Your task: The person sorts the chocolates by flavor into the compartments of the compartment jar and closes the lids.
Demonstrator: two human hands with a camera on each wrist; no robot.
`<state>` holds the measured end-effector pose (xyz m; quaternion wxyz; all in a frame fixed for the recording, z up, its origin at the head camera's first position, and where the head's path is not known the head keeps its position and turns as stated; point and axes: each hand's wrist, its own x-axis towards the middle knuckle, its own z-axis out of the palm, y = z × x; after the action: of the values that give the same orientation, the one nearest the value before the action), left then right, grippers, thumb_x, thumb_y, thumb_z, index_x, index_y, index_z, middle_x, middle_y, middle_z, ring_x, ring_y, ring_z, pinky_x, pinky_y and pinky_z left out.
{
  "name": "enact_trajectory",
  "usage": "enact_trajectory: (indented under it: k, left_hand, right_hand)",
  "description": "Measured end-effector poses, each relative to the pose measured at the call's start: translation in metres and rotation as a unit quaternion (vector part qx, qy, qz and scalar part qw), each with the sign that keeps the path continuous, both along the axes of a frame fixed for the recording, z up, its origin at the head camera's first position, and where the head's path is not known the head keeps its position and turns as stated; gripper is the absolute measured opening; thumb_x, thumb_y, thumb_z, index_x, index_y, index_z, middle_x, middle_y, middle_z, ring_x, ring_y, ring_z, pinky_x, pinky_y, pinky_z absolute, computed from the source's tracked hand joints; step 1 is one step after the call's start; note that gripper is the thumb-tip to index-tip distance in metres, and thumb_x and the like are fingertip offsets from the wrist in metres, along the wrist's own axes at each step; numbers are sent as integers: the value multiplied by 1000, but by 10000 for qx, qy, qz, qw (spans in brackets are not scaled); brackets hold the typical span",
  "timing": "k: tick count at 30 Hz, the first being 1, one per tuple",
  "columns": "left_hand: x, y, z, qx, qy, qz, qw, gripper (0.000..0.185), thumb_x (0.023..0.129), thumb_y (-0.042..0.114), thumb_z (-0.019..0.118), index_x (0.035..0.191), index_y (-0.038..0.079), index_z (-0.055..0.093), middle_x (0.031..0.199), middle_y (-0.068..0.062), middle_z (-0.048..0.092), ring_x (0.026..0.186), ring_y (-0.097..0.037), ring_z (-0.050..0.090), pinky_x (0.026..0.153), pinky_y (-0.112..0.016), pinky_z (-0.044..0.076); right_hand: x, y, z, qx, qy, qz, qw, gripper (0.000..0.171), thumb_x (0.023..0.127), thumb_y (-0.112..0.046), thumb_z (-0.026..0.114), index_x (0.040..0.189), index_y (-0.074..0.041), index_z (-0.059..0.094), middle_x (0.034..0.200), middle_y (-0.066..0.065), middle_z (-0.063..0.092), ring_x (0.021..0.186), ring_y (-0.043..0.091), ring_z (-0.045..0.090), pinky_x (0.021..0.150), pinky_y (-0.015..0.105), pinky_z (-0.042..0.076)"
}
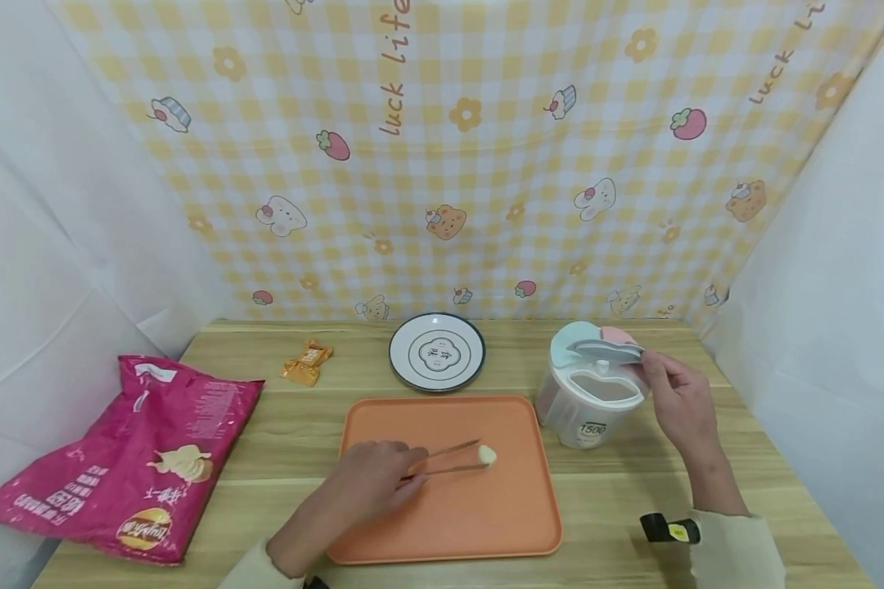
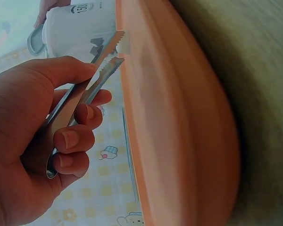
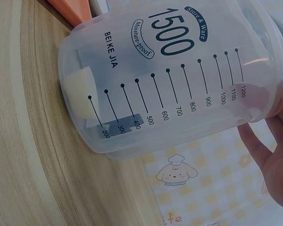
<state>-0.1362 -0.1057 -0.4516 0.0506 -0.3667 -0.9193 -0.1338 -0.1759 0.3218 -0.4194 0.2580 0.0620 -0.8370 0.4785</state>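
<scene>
My left hand [image 1: 372,483] grips a pair of metal tongs [image 2: 68,108], their serrated tips over the orange tray [image 1: 442,532]. A small pale cream piece [image 1: 487,455] is at the tips; whether they squeeze it I cannot tell. To the tray's right stands a clear storage canister [image 1: 585,421] marked 1500, with pastel lids. My right hand [image 1: 685,401] pinches its grey lid [image 1: 610,352] and holds it raised, so the front compartment's mouth is uncovered. Through the canister wall in the right wrist view, a pale chunk [image 3: 82,94] shows near the bottom.
Behind the tray sits a round white plate [image 1: 436,352] with a dark rim. An orange-wrapped snack [image 1: 308,362] lies to its left. A large magenta chip bag [image 1: 140,458] covers the table's left side. A yellow checked cloth [image 1: 442,180] hangs at the back.
</scene>
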Motion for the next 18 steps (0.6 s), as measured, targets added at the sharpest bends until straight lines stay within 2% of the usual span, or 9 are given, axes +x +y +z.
enact_trajectory:
  k: [9,18]
  left_hand:
    - [-1,1,-2,-113,-123,-85,9998,14,96,23,71,85,20,64,65,10,46,54,-6,40,45,-27,33]
    - [-1,0,1,-149,-207,-121,9996,16,96,20,70,82,21,62,63,10,44,53,-6,38,45,-26,32]
  right_hand:
    - [0,0,-1,38,-10,-82,10000,30,108,-13,55,112,10,73,100,-27,68,104,-11,60,88,9,44]
    - [0,0,0,76,-91,-167,9998,31,108,-16,56,114,8,74,100,-27,67,103,-12,60,87,9,44]
